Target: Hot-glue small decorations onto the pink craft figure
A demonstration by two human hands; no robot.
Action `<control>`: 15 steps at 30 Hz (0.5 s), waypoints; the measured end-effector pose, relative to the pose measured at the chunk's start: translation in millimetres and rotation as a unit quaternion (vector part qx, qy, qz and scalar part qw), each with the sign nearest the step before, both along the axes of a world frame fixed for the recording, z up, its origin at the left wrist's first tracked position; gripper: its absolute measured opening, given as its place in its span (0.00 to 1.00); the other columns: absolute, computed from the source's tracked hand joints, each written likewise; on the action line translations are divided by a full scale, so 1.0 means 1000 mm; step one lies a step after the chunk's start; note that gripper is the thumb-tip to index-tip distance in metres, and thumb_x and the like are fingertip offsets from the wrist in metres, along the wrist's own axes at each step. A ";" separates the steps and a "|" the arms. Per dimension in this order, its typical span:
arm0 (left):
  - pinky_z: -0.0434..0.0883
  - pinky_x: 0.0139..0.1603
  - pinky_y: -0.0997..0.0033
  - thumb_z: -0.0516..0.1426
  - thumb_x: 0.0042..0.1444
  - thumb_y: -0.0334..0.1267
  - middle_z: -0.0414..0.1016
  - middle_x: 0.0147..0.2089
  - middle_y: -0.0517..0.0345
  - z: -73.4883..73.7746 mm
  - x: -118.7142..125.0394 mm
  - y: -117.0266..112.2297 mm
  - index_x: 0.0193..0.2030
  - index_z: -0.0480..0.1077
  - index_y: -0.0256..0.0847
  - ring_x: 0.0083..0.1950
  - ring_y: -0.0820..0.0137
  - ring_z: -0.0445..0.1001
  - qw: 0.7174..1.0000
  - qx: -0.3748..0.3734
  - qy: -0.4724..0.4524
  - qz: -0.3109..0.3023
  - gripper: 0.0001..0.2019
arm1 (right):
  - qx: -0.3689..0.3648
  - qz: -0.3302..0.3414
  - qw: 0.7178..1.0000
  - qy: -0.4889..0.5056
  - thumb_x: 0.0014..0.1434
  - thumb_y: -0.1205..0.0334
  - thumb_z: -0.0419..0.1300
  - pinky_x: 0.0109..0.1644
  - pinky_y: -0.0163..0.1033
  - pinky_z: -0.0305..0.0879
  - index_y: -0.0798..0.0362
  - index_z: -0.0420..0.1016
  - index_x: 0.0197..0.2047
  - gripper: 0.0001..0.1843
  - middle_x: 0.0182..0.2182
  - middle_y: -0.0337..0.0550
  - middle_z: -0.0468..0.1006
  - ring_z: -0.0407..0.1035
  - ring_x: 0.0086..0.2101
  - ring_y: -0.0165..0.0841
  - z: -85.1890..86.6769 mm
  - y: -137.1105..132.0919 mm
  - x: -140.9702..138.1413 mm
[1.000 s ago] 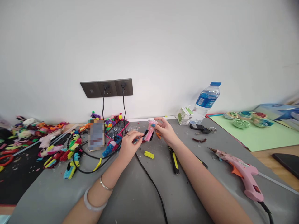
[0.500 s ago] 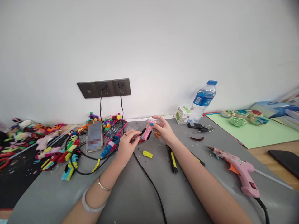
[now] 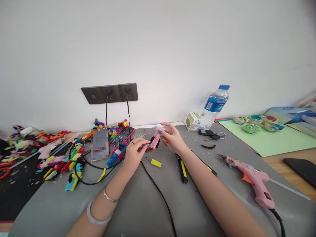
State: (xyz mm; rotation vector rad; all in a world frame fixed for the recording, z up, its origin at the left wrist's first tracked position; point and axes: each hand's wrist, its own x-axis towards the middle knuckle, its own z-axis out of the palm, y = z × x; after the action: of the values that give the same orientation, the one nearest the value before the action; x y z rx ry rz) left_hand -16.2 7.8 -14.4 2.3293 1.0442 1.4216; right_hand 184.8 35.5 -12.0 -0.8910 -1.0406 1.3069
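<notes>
Gray mat [image 3: 138, 205]: front room split by black cable [image 3: 160, 192].
Pink chenille figure [image 3: 155, 141]: black-sided, tilted.
Right hand [image 3: 174, 139]: figure's top pinched.
Left hand [image 3: 134, 153]: pinch can't be confirmed.

- The right hand [image 3: 174, 139] pinches a pink fuzzy figure [image 3: 155, 142] near its top
- The left hand [image 3: 135, 151] sits at the figure's 8 o'clock, fingertips at its dark side piece; whether they grip it is unclear
- From the figure, a yellow fuzzy piece [image 3: 156, 163] lies at 6 o'clock
- A pink glue gun [image 3: 262, 192] lies at 4 o'clock, nozzle toward 10 o'clock
- A water bottle [image 3: 214, 104] leans at 2 o'clock
- Wall sockets [image 3: 115, 93] sit at 10 o'clock
</notes>
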 end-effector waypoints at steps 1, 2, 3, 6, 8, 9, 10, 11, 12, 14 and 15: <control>0.75 0.44 0.67 0.55 0.61 0.31 0.78 0.38 0.56 0.000 0.000 0.000 0.40 0.75 0.43 0.41 0.68 0.77 1.000 0.003 0.002 0.000 0.07 | 0.002 -0.004 1.000 0.001 0.44 0.51 0.73 0.33 0.35 0.61 0.48 0.68 0.46 0.28 0.33 0.38 0.80 0.70 0.30 0.29 0.000 0.000 0.000; 0.75 0.44 0.67 0.56 0.61 0.31 0.78 0.38 0.56 0.000 0.000 0.000 0.40 0.75 0.43 0.41 0.68 0.77 1.000 0.005 0.005 0.000 0.07 | 0.004 -0.007 1.000 0.000 0.44 0.50 0.73 0.33 0.35 0.61 0.48 0.68 0.45 0.28 0.33 0.38 0.80 0.70 0.30 0.30 0.000 0.000 -0.001; 0.75 0.44 0.66 0.56 0.61 0.31 0.78 0.38 0.56 0.000 0.001 0.000 0.40 0.75 0.43 0.41 0.68 0.77 1.000 0.008 0.007 0.000 0.07 | 0.006 -0.009 1.000 -0.003 0.44 0.50 0.73 0.33 0.35 0.61 0.48 0.67 0.45 0.28 0.33 0.38 0.80 0.70 0.30 0.30 -0.001 0.000 -0.001; 0.75 0.44 0.66 0.56 0.61 0.31 0.78 0.38 0.56 -0.001 0.000 0.000 0.41 0.75 0.43 0.41 0.69 0.77 1.000 0.015 0.011 0.001 0.07 | 0.007 -0.011 1.000 -0.010 0.44 0.49 0.73 0.33 0.35 0.61 0.48 0.67 0.45 0.28 0.33 0.38 0.80 0.70 0.30 0.30 -0.001 0.000 -0.001; 0.75 0.44 0.66 0.56 0.61 0.31 0.78 0.38 0.56 -0.001 0.000 0.001 0.41 0.75 0.43 0.41 0.69 0.77 1.000 0.020 0.012 0.000 0.07 | 0.005 -0.010 1.000 -0.013 0.45 0.50 0.72 0.33 0.36 0.61 0.48 0.66 0.44 0.28 0.33 0.38 0.80 0.70 0.30 0.30 -0.001 0.000 -0.001; 0.75 0.44 0.66 0.55 0.61 0.31 0.78 0.38 0.56 -0.002 0.000 0.001 0.41 0.75 0.43 0.41 0.69 0.77 1.000 0.022 0.013 -0.001 0.07 | 0.005 -0.010 1.000 -0.014 0.45 0.50 0.72 0.33 0.36 0.61 0.48 0.66 0.44 0.27 0.33 0.39 0.80 0.70 0.30 0.31 -0.001 0.000 -0.001; 0.75 0.44 0.66 0.55 0.61 0.31 0.78 0.38 0.56 -0.002 0.000 0.001 0.41 0.75 0.43 0.41 0.69 0.77 1.000 0.024 0.014 -0.001 0.07 | 0.005 -0.010 1.000 -0.015 0.45 0.50 0.72 0.33 0.36 0.61 0.48 0.66 0.44 0.27 0.33 0.39 0.80 0.70 0.30 0.31 -0.001 0.000 -0.001; 0.75 0.44 0.66 0.55 0.62 0.31 0.78 0.38 0.56 -0.002 0.000 0.001 0.41 0.75 0.43 0.41 0.69 0.77 1.000 0.025 0.015 -0.001 0.07 | 0.006 -0.010 1.000 -0.015 0.45 0.50 0.72 0.33 0.36 0.61 0.47 0.66 0.44 0.27 0.33 0.39 0.80 0.70 0.30 0.31 -0.001 0.000 -0.001; 0.75 0.45 0.66 0.55 0.62 0.31 0.78 0.38 0.56 -0.002 0.000 0.001 0.41 0.75 0.43 0.41 0.68 0.77 1.000 0.025 0.015 -0.001 0.07 | 0.006 -0.011 1.000 -0.015 0.45 0.50 0.72 0.33 0.36 0.61 0.47 0.66 0.44 0.27 0.33 0.39 0.80 0.70 0.30 0.31 -0.001 0.000 -0.001; 0.75 0.45 0.66 0.55 0.62 0.32 0.78 0.38 0.56 -0.002 0.000 0.001 0.41 0.75 0.43 0.41 0.68 0.77 1.000 0.025 0.016 0.000 0.07 | 0.004 -0.013 1.000 -0.013 0.45 0.50 0.72 0.33 0.35 0.61 0.48 0.66 0.44 0.27 0.33 0.38 0.80 0.70 0.30 0.30 -0.001 0.000 -0.001; 0.75 0.45 0.66 0.55 0.62 0.32 0.78 0.38 0.56 -0.001 0.000 0.001 0.41 0.75 0.43 0.41 0.68 0.77 1.000 0.026 0.016 0.001 0.07 | 0.003 -0.013 1.000 -0.011 0.45 0.50 0.73 0.33 0.35 0.61 0.48 0.67 0.43 0.27 0.33 0.38 0.80 0.70 0.30 0.30 -0.001 0.000 -0.001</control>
State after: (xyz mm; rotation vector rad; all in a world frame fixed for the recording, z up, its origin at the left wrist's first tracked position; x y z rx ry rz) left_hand -15.7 8.8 -15.8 2.3950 1.0297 1.4329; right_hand 183.5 35.1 -12.5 -0.9130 -1.0473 1.2746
